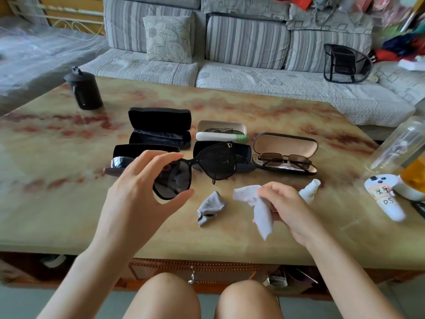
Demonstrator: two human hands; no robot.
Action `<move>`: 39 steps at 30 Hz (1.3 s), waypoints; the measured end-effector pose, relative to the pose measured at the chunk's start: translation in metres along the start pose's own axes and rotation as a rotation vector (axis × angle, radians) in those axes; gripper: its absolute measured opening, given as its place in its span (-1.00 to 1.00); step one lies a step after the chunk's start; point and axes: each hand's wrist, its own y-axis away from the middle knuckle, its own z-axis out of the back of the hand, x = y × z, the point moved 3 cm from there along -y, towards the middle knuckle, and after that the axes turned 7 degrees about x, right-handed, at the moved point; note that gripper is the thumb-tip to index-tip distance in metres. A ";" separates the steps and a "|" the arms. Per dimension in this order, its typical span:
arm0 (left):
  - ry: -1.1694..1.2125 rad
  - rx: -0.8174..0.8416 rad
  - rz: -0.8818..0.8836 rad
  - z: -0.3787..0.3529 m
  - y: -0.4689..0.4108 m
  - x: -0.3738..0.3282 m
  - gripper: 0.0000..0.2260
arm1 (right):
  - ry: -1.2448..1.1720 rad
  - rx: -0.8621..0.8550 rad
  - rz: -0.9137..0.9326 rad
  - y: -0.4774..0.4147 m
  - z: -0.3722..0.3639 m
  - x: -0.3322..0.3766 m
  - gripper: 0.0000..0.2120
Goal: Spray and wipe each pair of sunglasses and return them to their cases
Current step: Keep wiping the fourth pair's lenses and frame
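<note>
My left hand (140, 187) holds a pair of large black sunglasses (218, 164) by its left lens, raised above the table. My right hand (282, 203) grips a pale grey cloth (259, 210). A second crumpled grey cloth (210, 207) lies on the table between my hands. A small white spray bottle (309, 189) lies just behind my right hand. Several open cases stand behind: an empty black one (158, 127), a black one with dark glasses (122, 157), a dark blue one (243, 155), a white one (220, 130), and a beige-lined one holding brown metal-framed glasses (285, 157).
A black cylindrical container (84, 90) stands at the table's far left. A clear bottle (400, 146), a white labelled controller (386, 194) and an orange object sit at the right edge. A grey sofa (230, 54) runs behind the marble-patterned table (69, 203).
</note>
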 end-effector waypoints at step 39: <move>0.006 0.005 -0.020 -0.002 0.002 -0.006 -0.47 | 0.273 -0.065 0.368 0.004 0.012 0.054 -0.63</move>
